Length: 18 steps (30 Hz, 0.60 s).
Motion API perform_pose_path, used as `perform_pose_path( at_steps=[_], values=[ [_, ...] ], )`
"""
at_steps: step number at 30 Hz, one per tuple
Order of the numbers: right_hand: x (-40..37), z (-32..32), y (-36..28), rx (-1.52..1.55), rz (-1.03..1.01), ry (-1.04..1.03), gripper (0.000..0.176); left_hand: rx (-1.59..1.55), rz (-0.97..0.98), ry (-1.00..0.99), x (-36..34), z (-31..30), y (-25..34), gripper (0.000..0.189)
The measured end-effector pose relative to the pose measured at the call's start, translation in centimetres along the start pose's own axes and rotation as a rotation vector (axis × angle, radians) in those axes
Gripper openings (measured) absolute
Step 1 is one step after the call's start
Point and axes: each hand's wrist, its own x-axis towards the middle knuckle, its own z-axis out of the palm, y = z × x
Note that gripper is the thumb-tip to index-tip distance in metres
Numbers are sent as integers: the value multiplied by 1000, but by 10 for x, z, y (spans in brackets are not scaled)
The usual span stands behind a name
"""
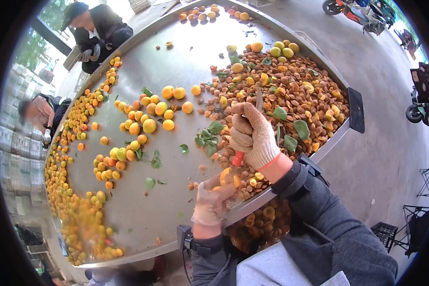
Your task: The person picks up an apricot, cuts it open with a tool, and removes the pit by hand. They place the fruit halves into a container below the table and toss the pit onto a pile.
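Note:
My right hand (pixel 255 136), in a knitted glove with a red cuff, is closed around a knife (pixel 237 158) whose red handle shows below the fist; a curved blade rises above it. Lower and to the left, my left hand (pixel 213 200), also gloved, grips a cut apricot (pixel 229 177) with orange flesh, near the table's front edge. Both hands are over the edge of a large pile of brown apricot pits (pixel 291 90), mixed with apricot pieces and green leaves. Whole apricots (pixel 149 126) lie in loose groups on the metal table (pixel 176 157) to the left.
A dark phone (pixel 356 110) rests on the table's right rim. Below the front edge is a container of apricot pieces (pixel 262 224). Two people stand along the far left side. A black crate (pixel 384 234) and folding chairs are on the floor at right; motorcycles stand behind.

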Motion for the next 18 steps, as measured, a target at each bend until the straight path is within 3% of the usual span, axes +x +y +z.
perform_pose_path(
  at_steps=[1,3,6,7,8,10,11,13,14,16,18],
  values=[
    [4,-5,1,-1,-4,2,27,1,-1,-4,2,-4,-2,39],
    [10,-17,4,307,136,-41,27,-129,6,-131,3,-13,-8,42],
    [12,-23,12,470,189,44,27,-84,-4,-68,4,-11,-6,41],
    [11,-20,12,494,196,-25,27,-76,-9,-75,4,-10,-6,41],
    [9,-17,11,498,189,-24,27,-29,52,-83,3,-9,-7,40],
    [5,-11,10,158,94,79,27,18,120,-84,4,-9,-12,41],
    [-1,2,7,99,58,111,15,-77,139,-103,8,-12,-17,43],
    [-7,7,5,28,53,55,16,-170,162,-118,13,-15,-24,46],
    [-9,8,5,-47,42,3,17,-66,149,-76,14,-16,-25,50],
    [-10,7,4,-60,75,17,18,35,137,-33,13,-17,-25,55],
    [-5,-3,2,138,157,-139,18,68,156,-147,11,-16,-20,53]
  ],
)
